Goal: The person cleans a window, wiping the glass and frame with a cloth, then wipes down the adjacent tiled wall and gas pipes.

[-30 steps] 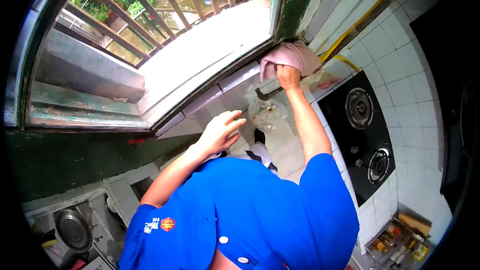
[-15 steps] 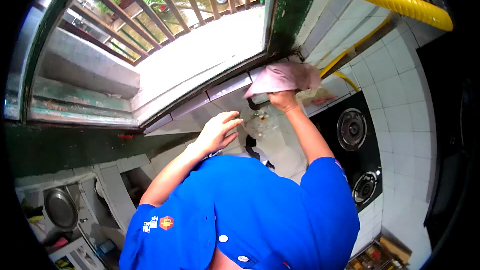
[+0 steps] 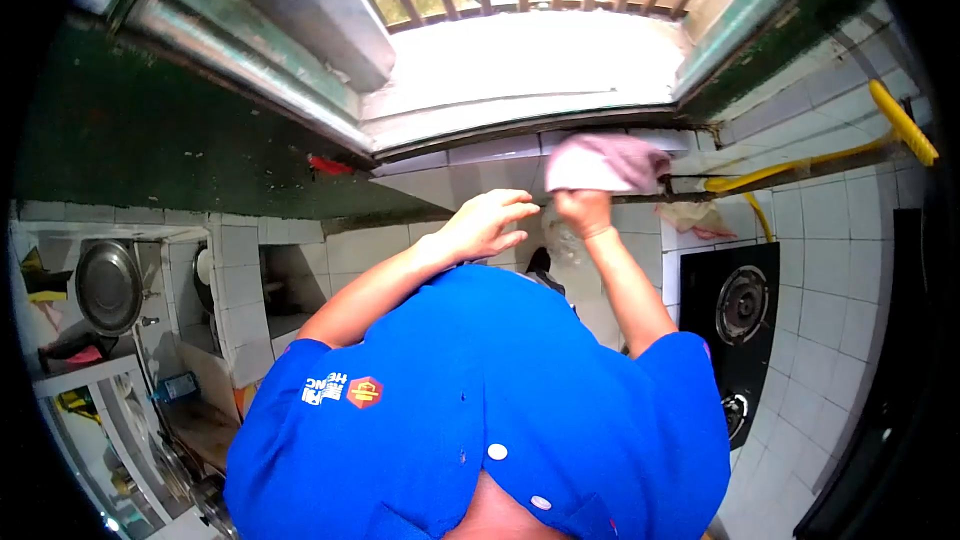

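A tiled kitchen surrounds a barred window (image 3: 530,50), with a black gas stove (image 3: 735,300) off to the right. A tiled ledge (image 3: 495,148) runs beneath the frame, and a pink cloth (image 3: 610,162) is at it, bunched, its longer spread running left to right along the sill. The cloth lies just beyond the fingers of the right hand (image 3: 583,212), the nearer one, which are clenched on its near edge; whether it presses the tiles, I cannot tell. The left hand (image 3: 490,223), fingers parted and holding nothing, is apart from it, left and closer to the body. Below, a clear plastic bag (image 3: 566,248) shows partly; its contents are too blurred to tell.
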A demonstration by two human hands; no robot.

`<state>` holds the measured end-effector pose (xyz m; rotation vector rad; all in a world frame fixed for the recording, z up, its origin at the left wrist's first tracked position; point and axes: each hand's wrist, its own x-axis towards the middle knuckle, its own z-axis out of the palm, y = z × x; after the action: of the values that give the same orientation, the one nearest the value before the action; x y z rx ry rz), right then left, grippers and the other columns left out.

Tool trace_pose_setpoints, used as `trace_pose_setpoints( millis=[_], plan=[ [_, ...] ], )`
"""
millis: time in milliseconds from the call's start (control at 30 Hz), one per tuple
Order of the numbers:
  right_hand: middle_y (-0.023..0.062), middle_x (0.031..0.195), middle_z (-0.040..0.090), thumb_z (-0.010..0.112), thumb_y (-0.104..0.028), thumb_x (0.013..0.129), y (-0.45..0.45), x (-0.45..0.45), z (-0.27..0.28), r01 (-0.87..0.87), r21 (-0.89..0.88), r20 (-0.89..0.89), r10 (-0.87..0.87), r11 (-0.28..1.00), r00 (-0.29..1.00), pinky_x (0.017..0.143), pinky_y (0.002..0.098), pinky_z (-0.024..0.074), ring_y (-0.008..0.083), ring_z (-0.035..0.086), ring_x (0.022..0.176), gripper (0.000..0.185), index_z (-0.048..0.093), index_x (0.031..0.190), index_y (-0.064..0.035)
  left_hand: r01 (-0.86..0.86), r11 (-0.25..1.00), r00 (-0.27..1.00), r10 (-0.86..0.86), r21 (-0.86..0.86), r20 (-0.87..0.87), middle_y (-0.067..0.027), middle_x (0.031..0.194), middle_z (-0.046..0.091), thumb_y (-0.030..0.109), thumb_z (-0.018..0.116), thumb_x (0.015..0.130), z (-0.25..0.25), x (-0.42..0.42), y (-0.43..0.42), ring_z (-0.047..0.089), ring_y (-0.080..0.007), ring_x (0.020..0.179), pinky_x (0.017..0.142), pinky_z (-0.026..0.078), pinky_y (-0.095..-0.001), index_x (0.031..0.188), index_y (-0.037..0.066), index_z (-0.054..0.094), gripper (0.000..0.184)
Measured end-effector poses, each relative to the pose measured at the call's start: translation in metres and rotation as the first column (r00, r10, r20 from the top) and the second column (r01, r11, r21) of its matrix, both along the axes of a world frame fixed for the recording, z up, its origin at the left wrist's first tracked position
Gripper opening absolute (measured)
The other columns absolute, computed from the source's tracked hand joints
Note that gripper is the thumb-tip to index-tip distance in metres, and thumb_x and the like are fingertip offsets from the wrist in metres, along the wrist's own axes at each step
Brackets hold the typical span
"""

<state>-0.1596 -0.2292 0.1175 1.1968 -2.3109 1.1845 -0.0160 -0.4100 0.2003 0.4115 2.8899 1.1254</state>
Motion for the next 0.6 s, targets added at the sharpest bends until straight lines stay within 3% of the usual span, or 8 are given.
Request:
trace_pose_setpoints(
  millis=[67,133,167,267,333,400,500,600],
  plan=[
    [0.0182,0.103,0.065,0.066,-0.020,0.078,-0.041,0.041,0.007,-0.185,0.027,-0.018,0.186,0.982,0.982,0.092,0.0490,0.0453,0.0375,0.060,0.102,0.027,0.068,0.102,-0.0074,-0.055,0.998,0.994,0.058,0.034,-0.093,-0.0168,0.121,0.062,0.020,0.071,0.080,0.005,0.015,-0.014,0.060,-0.0340,0.111,0.094,0.050,-0.0418,0.117,0.007,0.063,0.040],
    [0.0186,0.102,0.063,0.068,-0.021,0.074,-0.085,0.069,0.022,-0.287,-0.048,-0.013,0.287,0.957,0.958,0.093,0.0512,0.0435,0.0381,0.059,0.103,0.030,0.066,0.099,-0.0057,-0.228,0.974,0.971,0.226,0.011,0.078,-0.0140,0.106,0.066,0.020,0.071,0.079,0.006,0.038,-0.041,0.064,-0.0333,0.099,0.086,0.052,-0.0411,0.104,0.006,0.067,0.029],
    [0.0186,0.102,0.063,0.067,-0.022,0.074,-0.103,0.077,0.032,-0.301,-0.044,-0.020,0.300,0.953,0.954,0.094,0.0510,0.0435,0.0376,0.059,0.102,0.030,0.065,0.098,-0.0049,-0.291,0.954,0.956,0.292,0.068,-0.013,-0.0127,0.094,0.067,0.019,0.071,0.078,0.006,0.052,-0.055,0.065,-0.0322,0.090,0.080,0.053,-0.0400,0.097,0.006,0.067,0.023],
    [0.0189,0.102,0.063,0.063,-0.024,0.075,-0.150,0.106,0.032,-0.422,0.135,0.101,0.411,0.896,0.906,0.094,0.0489,0.0436,0.0372,0.058,0.103,0.032,0.063,0.099,-0.0032,-0.394,0.907,0.918,0.395,0.148,0.020,-0.0128,0.086,0.066,0.016,0.073,0.076,0.001,0.091,-0.093,0.066,-0.0296,0.085,0.076,0.052,-0.0377,0.090,0.004,0.067,0.020],
    [0.0204,0.105,0.062,0.061,-0.024,0.076,-0.183,0.122,0.041,-0.536,0.071,0.154,0.522,0.841,0.839,0.096,0.0471,0.0430,0.0377,0.057,0.105,0.034,0.061,0.102,-0.0023,-0.522,0.852,0.851,0.518,0.031,0.092,-0.0125,0.083,0.066,0.014,0.074,0.075,0.000,0.110,-0.111,0.067,-0.0272,0.081,0.073,0.052,-0.0355,0.086,0.002,0.067,0.018],
    [0.0220,0.111,0.060,0.062,-0.025,0.075,-0.207,0.132,0.031,-0.542,-0.009,0.076,0.541,0.840,0.838,0.101,0.0456,0.0408,0.0382,0.055,0.111,0.041,0.059,0.108,0.0004,-0.601,0.796,0.797,0.592,0.064,0.121,-0.0130,0.082,0.066,0.012,0.074,0.076,-0.006,0.122,-0.125,0.067,-0.0250,0.078,0.070,0.052,-0.0337,0.086,0.001,0.066,0.017],
    [0.0231,0.123,0.057,0.062,-0.022,0.074,-0.209,0.141,0.006,-0.484,0.035,0.068,0.481,0.874,0.874,0.110,0.0429,0.0347,0.0367,0.050,0.123,0.050,0.057,0.117,0.0025,-0.615,0.777,0.788,0.605,0.133,0.112,-0.0110,0.082,0.066,0.011,0.074,0.078,-0.011,0.130,-0.129,0.066,-0.0200,0.077,0.069,0.052,-0.0315,0.088,0.000,0.066,0.017],
    [0.0232,0.122,0.058,0.058,-0.014,0.074,-0.186,0.126,0.016,-0.350,0.115,0.134,0.335,0.930,0.933,0.108,0.0437,0.0362,0.0367,0.051,0.121,0.043,0.059,0.115,0.0003,-0.639,0.738,0.769,0.624,0.217,0.138,-0.0082,0.084,0.066,0.009,0.073,0.080,0.001,0.127,-0.123,0.065,-0.0162,0.077,0.069,0.052,-0.0296,0.092,0.001,0.066,0.017]
  ],
)
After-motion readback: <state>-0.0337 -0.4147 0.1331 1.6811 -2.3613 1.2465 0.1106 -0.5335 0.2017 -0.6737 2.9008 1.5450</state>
